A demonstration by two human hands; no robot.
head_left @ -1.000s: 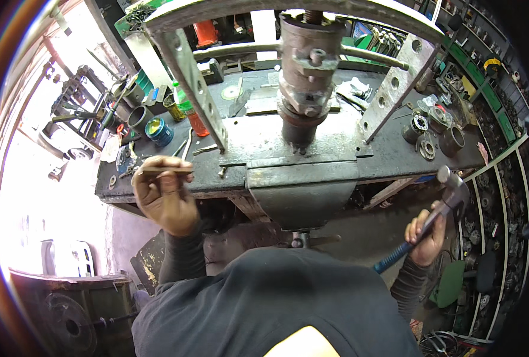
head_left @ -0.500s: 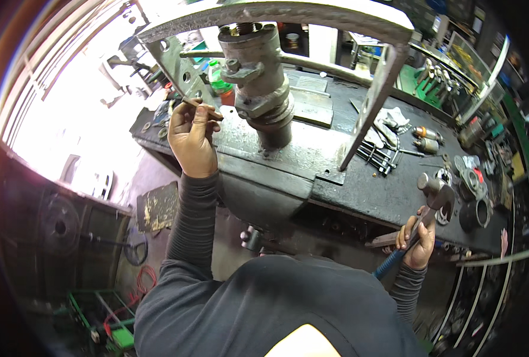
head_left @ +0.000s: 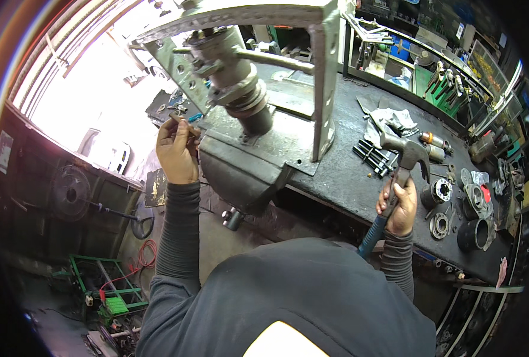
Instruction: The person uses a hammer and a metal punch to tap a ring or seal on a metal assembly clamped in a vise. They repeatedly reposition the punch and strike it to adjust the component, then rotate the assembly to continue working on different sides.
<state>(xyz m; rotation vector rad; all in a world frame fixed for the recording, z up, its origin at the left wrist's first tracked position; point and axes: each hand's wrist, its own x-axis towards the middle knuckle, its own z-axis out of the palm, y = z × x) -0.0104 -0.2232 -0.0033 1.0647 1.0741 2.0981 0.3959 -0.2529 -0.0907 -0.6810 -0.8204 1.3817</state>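
My left hand is closed on a short brown metal rod, held by the left front corner of a heavy metal frame. Inside that frame a worn grey metal cylinder leans to the left, its lower end on the frame's base plate. My right hand grips a claw hammer near the middle of its shaft. The hammer's head points up over the bench, and its blue grip runs down toward my body. Both hands are apart from the cylinder.
On the dark workbench lie black bolts, a crumpled pale cloth, orange-capped cylinders and several ring-shaped metal parts. Hand tools hang on a green rack behind. A fan stands at the left.
My view has swung to the right, so the frame and cylinder sit further left. The hammer has come up, with its head now near the black bolts. My left hand still holds the rod.
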